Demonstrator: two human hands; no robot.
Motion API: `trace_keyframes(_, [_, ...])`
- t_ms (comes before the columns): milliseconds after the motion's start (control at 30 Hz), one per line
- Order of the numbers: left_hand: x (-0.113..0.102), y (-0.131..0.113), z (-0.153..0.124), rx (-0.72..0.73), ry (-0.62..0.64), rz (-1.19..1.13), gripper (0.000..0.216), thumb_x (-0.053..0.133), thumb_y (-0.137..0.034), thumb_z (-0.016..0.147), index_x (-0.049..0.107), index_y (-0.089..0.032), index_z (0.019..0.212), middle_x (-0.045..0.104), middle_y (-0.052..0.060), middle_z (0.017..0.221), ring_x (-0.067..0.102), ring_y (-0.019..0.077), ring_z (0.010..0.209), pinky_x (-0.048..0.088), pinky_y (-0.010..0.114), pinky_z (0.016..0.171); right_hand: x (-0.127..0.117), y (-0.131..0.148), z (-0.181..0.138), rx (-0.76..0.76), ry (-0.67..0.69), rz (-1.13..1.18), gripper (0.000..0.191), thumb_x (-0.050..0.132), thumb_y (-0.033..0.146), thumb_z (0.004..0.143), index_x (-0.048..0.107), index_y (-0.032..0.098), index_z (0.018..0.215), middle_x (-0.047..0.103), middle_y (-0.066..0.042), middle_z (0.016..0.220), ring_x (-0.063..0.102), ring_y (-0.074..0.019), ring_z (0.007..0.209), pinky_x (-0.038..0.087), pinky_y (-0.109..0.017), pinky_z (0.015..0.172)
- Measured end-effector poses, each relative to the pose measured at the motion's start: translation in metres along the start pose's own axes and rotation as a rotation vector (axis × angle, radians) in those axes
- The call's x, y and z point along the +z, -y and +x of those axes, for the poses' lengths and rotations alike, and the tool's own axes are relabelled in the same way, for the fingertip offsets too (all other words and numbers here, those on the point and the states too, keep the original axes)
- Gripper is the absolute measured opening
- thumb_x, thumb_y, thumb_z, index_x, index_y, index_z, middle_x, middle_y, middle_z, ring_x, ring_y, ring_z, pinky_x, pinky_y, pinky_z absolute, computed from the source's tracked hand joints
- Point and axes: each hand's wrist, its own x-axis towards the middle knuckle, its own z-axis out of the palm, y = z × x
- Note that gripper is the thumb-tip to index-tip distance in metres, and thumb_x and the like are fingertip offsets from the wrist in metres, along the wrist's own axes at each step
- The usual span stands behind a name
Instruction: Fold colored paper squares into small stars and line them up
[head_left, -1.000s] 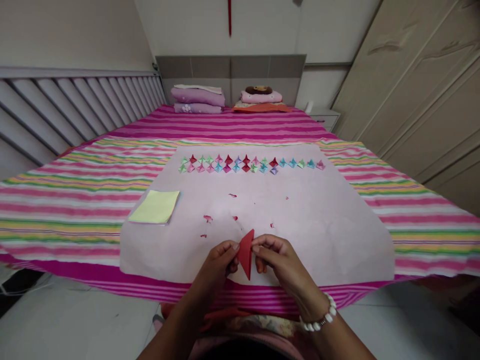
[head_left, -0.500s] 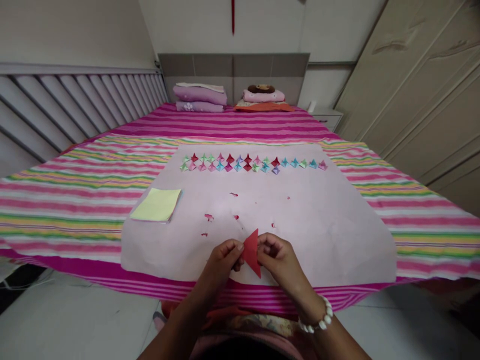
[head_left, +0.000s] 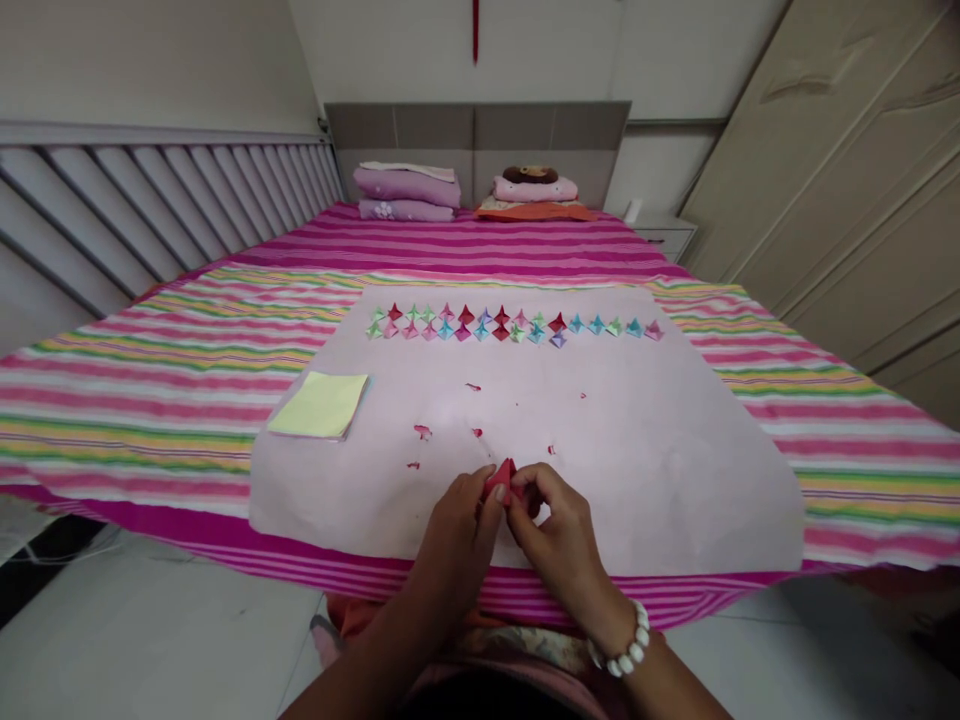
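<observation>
Both my hands meet over the near edge of a pale pink sheet [head_left: 675, 450] spread on a striped bed. My left hand [head_left: 465, 525] and my right hand [head_left: 551, 525] pinch a small folded red paper piece [head_left: 501, 480] between their fingertips; only its top shows above my fingers. My right wrist wears a white bead bracelet [head_left: 622, 650]. Small red paper scraps [head_left: 422, 432] lie just beyond my hands.
A row of several small folded paper shapes [head_left: 517, 326] in red, pink, green and blue lies across the far part of the sheet. A stack of yellow paper squares [head_left: 321, 405] sits at left. Folded bedding [head_left: 409, 190] lies at the headboard; wardrobe doors [head_left: 847, 170] stand at right.
The red paper went from a tall pointed shape held upright to a small piece nearly hidden between my fingertips. Both hands closed in on it and sank toward the sheet.
</observation>
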Motion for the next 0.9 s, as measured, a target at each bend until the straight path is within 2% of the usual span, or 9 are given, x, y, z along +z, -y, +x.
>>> trace_keyframes(133, [0.004,0.012,0.003,0.111,-0.046,0.028,0.032,0.038,-0.026,0.094,0.057,-0.018,0.119,0.06,0.011,0.105,0.056,0.0225,0.098,0.046,0.04,0.087,0.001,0.001,0.0,-0.012,0.002,0.003,0.01,0.053,0.012,0.083,0.057,0.021,0.084,0.054,0.003,0.067,0.048,-0.0122,0.056,0.04,-0.024,0.053])
trace_keyframes(233, [0.006,0.019,0.002,0.141,-0.219,0.064,0.035,0.052,-0.024,0.088,0.052,-0.019,0.122,0.054,0.012,0.115,0.055,0.0223,0.101,0.048,0.039,0.083,0.001,0.001,0.0,-0.054,-0.015,-0.034,0.011,0.053,0.011,0.084,0.058,0.02,0.088,0.055,0.002,0.07,0.049,-0.0121,0.058,0.042,-0.024,0.054])
trace_keyframes(333, [0.007,0.016,0.001,0.181,-0.384,0.079,0.023,0.06,-0.02,0.082,0.058,-0.019,0.104,0.056,0.008,0.103,0.057,0.0189,0.088,0.05,0.033,0.073,0.003,0.0,0.0,-0.109,-0.031,-0.084,0.012,0.052,0.011,0.085,0.058,0.02,0.089,0.056,0.001,0.072,0.051,-0.0125,0.059,0.043,-0.024,0.055])
trace_keyframes(367, [0.007,0.014,0.001,0.185,-0.38,0.055,0.014,0.059,-0.02,0.082,0.059,-0.019,0.096,0.058,0.006,0.094,0.058,0.0169,0.08,0.05,0.031,0.069,0.003,-0.001,-0.001,-0.133,-0.032,-0.101,0.013,0.051,0.011,0.086,0.058,0.02,0.091,0.057,0.0,0.074,0.052,-0.013,0.061,0.043,-0.025,0.056])
trace_keyframes(433, [0.008,0.007,0.001,0.134,-0.287,-0.056,0.006,0.056,-0.021,0.083,0.059,-0.018,0.088,0.06,0.003,0.081,0.059,0.0141,0.069,0.05,0.027,0.063,0.004,-0.002,-0.001,-0.187,-0.028,-0.135,0.015,0.049,0.011,0.088,0.058,0.02,0.096,0.059,-0.002,0.079,0.054,-0.0145,0.066,0.045,-0.026,0.058])
trace_keyframes(500, [0.009,0.002,0.002,0.025,-0.176,-0.196,0.011,0.056,-0.024,0.083,0.058,-0.017,0.091,0.063,0.003,0.078,0.062,0.0143,0.068,0.051,0.026,0.061,0.004,-0.003,-0.002,-0.23,-0.018,-0.155,0.017,0.047,0.011,0.089,0.057,0.019,0.1,0.06,-0.004,0.084,0.057,-0.016,0.071,0.048,-0.027,0.061])
trace_keyframes(600, [0.01,-0.003,0.004,-0.095,-0.143,-0.29,0.016,0.061,-0.024,0.078,0.059,-0.015,0.091,0.064,0.003,0.078,0.064,0.015,0.066,0.053,0.026,0.06,0.005,-0.005,-0.002,-0.272,0.001,-0.166,0.019,0.045,0.008,0.089,0.055,0.019,0.102,0.061,-0.006,0.087,0.059,-0.0172,0.075,0.05,-0.028,0.063])
trace_keyframes(800, [0.004,-0.001,0.008,-0.111,-0.102,-0.197,0.01,0.056,-0.022,0.081,0.062,-0.017,0.086,0.067,0.002,0.073,0.066,0.0151,0.066,0.052,0.025,0.062,0.009,-0.007,-0.004,-0.29,0.001,-0.212,0.019,0.044,0.008,0.089,0.055,0.019,0.1,0.061,-0.006,0.087,0.06,-0.0176,0.075,0.051,-0.03,0.063])
trace_keyframes(900, [0.004,0.0,0.009,-0.077,-0.117,-0.109,0.011,0.055,-0.021,0.082,0.064,-0.017,0.085,0.067,0.003,0.075,0.065,0.0152,0.065,0.051,0.025,0.061,0.011,-0.009,-0.005,-0.236,-0.06,-0.231,0.027,0.046,0.01,0.088,0.052,0.018,0.113,0.062,-0.007,0.089,0.061,-0.0179,0.073,0.052,-0.03,0.061])
